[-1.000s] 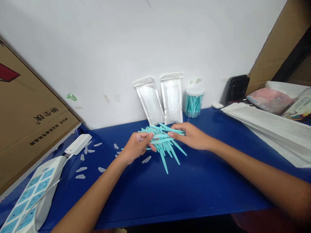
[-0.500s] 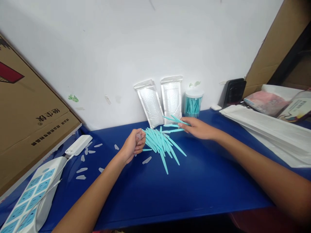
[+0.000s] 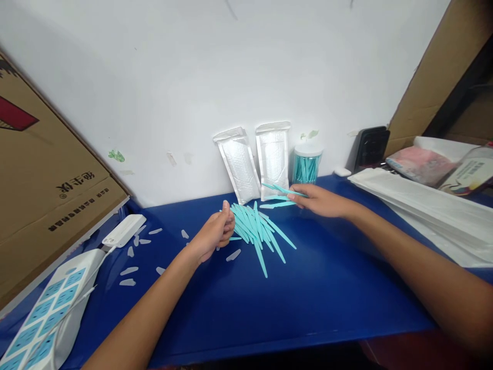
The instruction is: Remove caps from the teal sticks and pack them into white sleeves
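My left hand (image 3: 215,230) is closed into a loose fist with the thumb raised, at the left edge of a pile of turquoise eyebrow razors (image 3: 252,226); what lies inside its fingers is hidden. My right hand (image 3: 319,199) pinches several turquoise razors (image 3: 278,190), their tips pointing left, above the blue table behind the pile. Small translucent caps (image 3: 233,255) lie scattered near and to the left of my left hand.
Two silver padded pouches (image 3: 272,159) lean on the wall beside a lidded jar (image 3: 307,164) of turquoise razors. A power strip (image 3: 57,308) and cardboard box (image 3: 57,180) stand left. White packaging (image 3: 423,210) lies right.
My left thumb has lifted, and the translucent cap seen in that hand before no longer shows. My right hand has shifted slightly right with the razors.
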Demonstrator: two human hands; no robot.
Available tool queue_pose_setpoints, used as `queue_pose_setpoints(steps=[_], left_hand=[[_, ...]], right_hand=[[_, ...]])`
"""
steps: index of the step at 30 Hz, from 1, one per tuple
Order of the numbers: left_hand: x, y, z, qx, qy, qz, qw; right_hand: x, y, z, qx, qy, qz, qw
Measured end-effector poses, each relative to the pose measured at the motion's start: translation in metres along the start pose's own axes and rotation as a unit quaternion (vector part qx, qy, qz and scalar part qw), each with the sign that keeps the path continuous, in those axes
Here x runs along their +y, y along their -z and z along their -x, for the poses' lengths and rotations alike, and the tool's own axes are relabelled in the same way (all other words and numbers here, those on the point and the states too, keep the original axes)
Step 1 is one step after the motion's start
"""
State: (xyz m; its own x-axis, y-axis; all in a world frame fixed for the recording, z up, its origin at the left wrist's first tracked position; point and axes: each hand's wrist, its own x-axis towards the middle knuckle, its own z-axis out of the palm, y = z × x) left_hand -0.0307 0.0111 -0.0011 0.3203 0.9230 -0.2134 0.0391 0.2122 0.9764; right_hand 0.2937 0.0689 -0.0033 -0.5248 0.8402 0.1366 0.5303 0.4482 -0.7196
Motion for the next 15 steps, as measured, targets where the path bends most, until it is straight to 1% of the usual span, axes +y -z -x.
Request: queue_pose_setpoints(steps=[2,5,7,9,11,15], left_hand=[[0.002,0.001,0.0,-0.009,0.017,0.043,0.999],[0.006,0.003,0.001,-0.041,0.026,0.109,0.993],[0.007,0.004,0.003,-0.051,0.019,0.117,0.992],[0.006,0.003,0.004,-0.042,0.007,0.089,0.995],[0.003,0.002,0.004,-0.031,-0.015,0.04,0.999],[-0.003,0.003,0.001,-0.046,-0.05,-0.086,0.994]], right_hand=[[-0.003,-0.001,0.0,0.001,0.0,-0.013,1.0],[-0.008,-0.002,0.0,0.0,-0.008,-0.032,0.999],[-0.012,-0.003,0.0,0.0,-0.016,-0.046,0.999],[-0.015,-0.002,0.002,-0.005,-0.025,-0.065,0.998],[-0.018,-0.002,0.003,-0.013,-0.03,-0.087,0.996],[-0.024,-0.001,0.006,-0.035,-0.025,-0.117,0.992]])
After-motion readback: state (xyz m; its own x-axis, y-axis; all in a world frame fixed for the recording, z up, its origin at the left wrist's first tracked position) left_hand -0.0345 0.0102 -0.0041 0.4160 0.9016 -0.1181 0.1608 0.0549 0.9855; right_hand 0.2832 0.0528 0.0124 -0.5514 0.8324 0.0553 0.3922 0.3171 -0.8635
